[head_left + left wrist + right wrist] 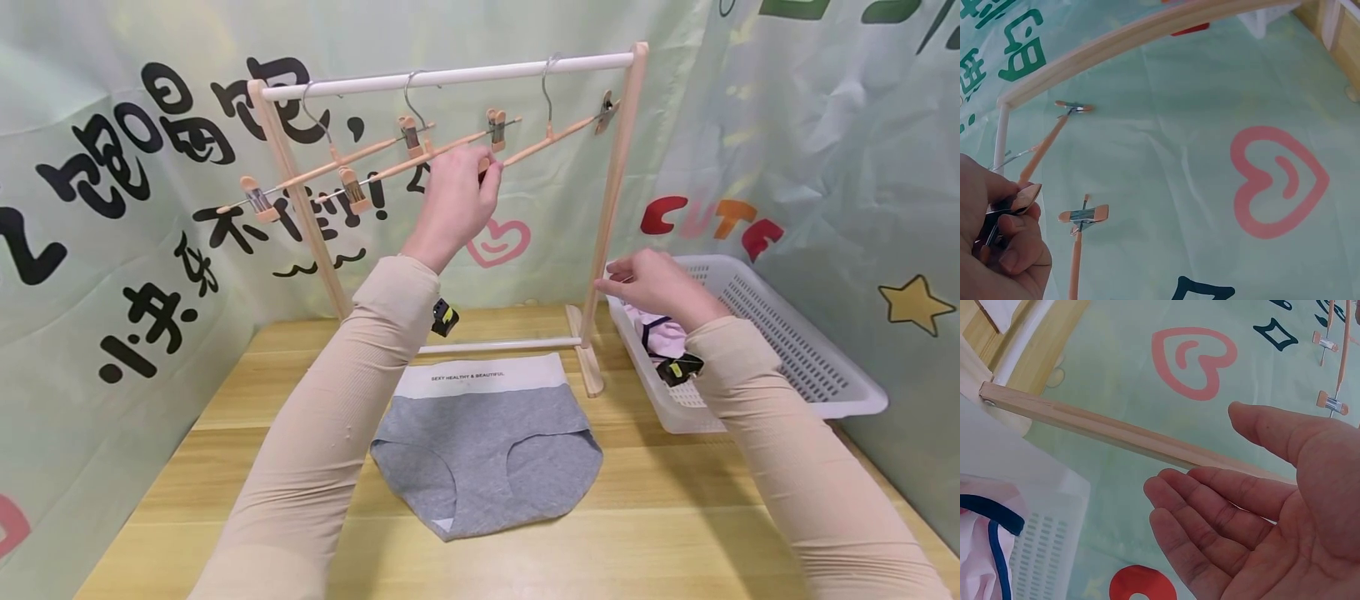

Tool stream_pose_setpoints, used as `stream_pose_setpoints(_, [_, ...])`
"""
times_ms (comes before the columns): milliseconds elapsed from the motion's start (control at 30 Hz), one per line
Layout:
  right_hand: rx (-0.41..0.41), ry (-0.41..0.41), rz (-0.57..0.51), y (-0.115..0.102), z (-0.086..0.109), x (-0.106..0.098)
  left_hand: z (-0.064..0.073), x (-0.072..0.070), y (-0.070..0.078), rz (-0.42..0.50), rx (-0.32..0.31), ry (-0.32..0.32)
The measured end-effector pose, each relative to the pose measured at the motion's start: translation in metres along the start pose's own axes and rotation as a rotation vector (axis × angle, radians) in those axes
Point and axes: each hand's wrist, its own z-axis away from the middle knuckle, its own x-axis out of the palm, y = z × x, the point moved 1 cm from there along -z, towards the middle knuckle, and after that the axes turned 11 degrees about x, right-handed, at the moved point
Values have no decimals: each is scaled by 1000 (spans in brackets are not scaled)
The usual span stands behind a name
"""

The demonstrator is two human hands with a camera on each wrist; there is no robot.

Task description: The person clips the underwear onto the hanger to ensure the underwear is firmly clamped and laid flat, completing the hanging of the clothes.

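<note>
My left hand (pixel 456 204) is raised to the rack and pinches the near clip (pixel 1027 197) of the rightmost clip hanger (pixel 532 150), thumb and fingers curled round it. The hanger's far clip (pixel 604 112) holds nothing. Over the near rim of the white basket (pixel 847 408), my right hand (pixel 660 283) is held with its fingers extended and nothing in them; the right wrist view shows its palm. Grey briefs (pixel 487 450) with a white printed waistband lie flat on the table below the rack. Pink cloth with dark blue trim (pixel 982 550) lies in the basket.
The wooden rack (pixel 618 183) with a white top bar (pixel 480 75) stands at the back of the table (pixel 247 467). Two more clip hangers, the middle one (pixel 397 167) and the left one (pixel 330 171), hang without clothes. A printed curtain (pixel 825 150) closes off the back.
</note>
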Motion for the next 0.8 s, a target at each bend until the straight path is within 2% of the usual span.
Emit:
stream_pose_setpoints(467, [-6, -13, -3, 2, -1, 2, 1, -5, 1, 44, 2, 118])
stream_pose_setpoints(667, [-10, -23, -8, 3, 0, 4, 7, -7, 1, 93, 25, 151])
stream_pose_setpoints(800, [-7, -34, -13, 4, 0, 7, 12, -8, -2, 116, 18, 172])
